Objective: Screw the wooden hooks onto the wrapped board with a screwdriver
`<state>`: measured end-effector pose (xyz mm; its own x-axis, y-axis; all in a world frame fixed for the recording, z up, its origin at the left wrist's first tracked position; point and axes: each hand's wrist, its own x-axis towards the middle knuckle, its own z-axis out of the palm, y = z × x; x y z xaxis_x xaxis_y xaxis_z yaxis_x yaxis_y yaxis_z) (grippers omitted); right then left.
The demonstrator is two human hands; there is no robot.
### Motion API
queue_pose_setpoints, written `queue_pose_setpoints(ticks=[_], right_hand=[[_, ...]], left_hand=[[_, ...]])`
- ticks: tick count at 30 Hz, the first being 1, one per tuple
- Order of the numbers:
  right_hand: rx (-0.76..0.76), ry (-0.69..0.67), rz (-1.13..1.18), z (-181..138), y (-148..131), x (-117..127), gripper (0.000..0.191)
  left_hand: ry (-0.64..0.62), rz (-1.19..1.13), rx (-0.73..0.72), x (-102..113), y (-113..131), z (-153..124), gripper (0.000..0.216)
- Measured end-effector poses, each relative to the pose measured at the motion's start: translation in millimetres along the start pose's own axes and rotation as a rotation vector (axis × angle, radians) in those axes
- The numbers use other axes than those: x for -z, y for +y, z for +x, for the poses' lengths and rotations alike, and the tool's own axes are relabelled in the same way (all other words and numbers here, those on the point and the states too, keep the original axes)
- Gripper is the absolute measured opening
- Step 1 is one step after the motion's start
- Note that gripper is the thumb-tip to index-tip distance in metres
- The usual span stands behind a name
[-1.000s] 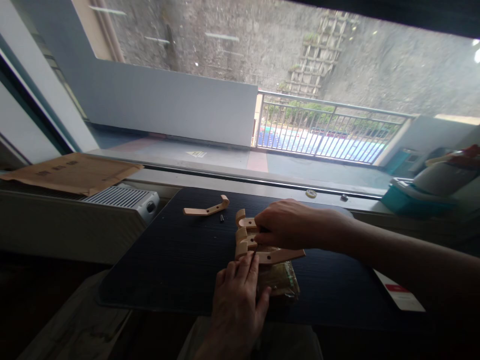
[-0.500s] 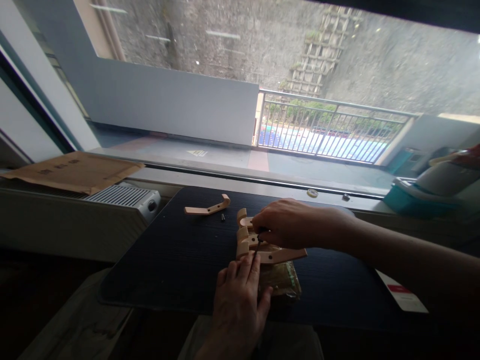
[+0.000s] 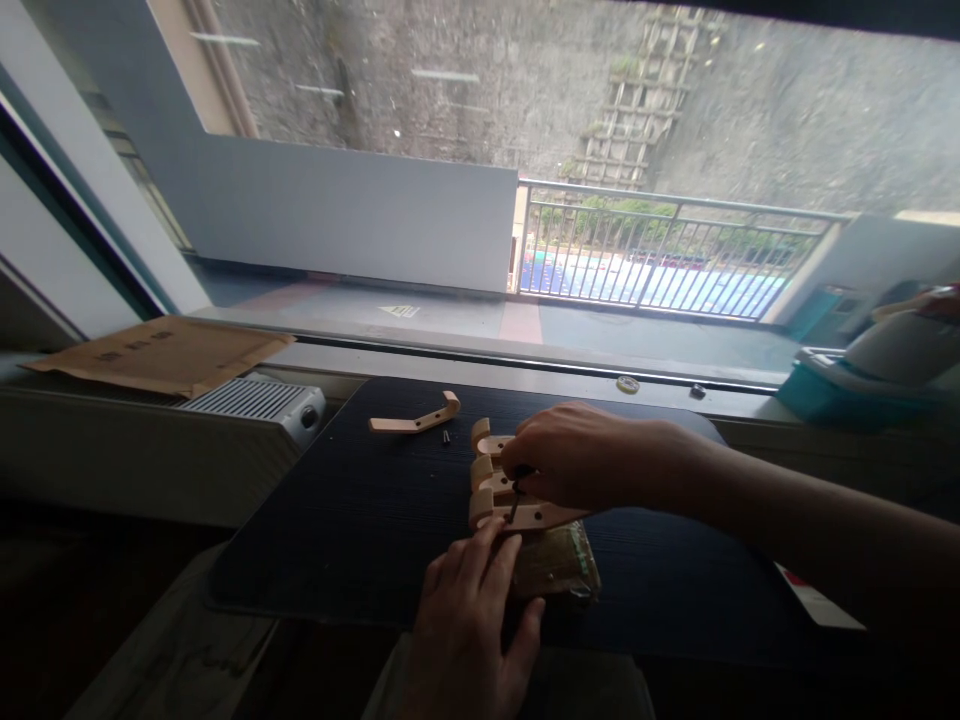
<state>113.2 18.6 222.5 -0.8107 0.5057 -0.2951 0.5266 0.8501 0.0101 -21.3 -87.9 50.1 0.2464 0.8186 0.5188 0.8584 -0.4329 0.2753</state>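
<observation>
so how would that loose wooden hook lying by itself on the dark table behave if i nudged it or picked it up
The wooden hook looks like solid wood, so probably stiff. Its slim build suggests it would feel light. With its bent body and curled end, it would likelier slide or swivel on the table than roll.

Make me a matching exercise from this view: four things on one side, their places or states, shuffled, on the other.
1. brown envelope
2. loose wooden hook
3. right hand
4. left hand

A. gripping a thin dark tool
B. at the near side of the grouped hooks
C. on the radiator
D. by itself on the black tabletop

Pairs: 1-C, 2-D, 3-A, 4-B
</observation>
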Motion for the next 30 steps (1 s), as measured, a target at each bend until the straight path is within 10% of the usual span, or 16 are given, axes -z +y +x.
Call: queue_pose_setpoints(ticks=[5, 14, 30], right_hand=[[0.003, -0.006, 0.012, -1, 2, 0, 0.015], [0.028, 0.017, 0.056, 0, 5, 0, 0.012], [0.031, 0.029, 0.063, 0, 6, -2, 0.016]], left_hand=[[0.26, -0.188, 0.203, 3, -18, 5, 0.025], [0.142, -0.373, 0.371, -8, -30, 14, 0.021], [0.205, -0.266, 0.262, -1, -31, 9, 0.023]])
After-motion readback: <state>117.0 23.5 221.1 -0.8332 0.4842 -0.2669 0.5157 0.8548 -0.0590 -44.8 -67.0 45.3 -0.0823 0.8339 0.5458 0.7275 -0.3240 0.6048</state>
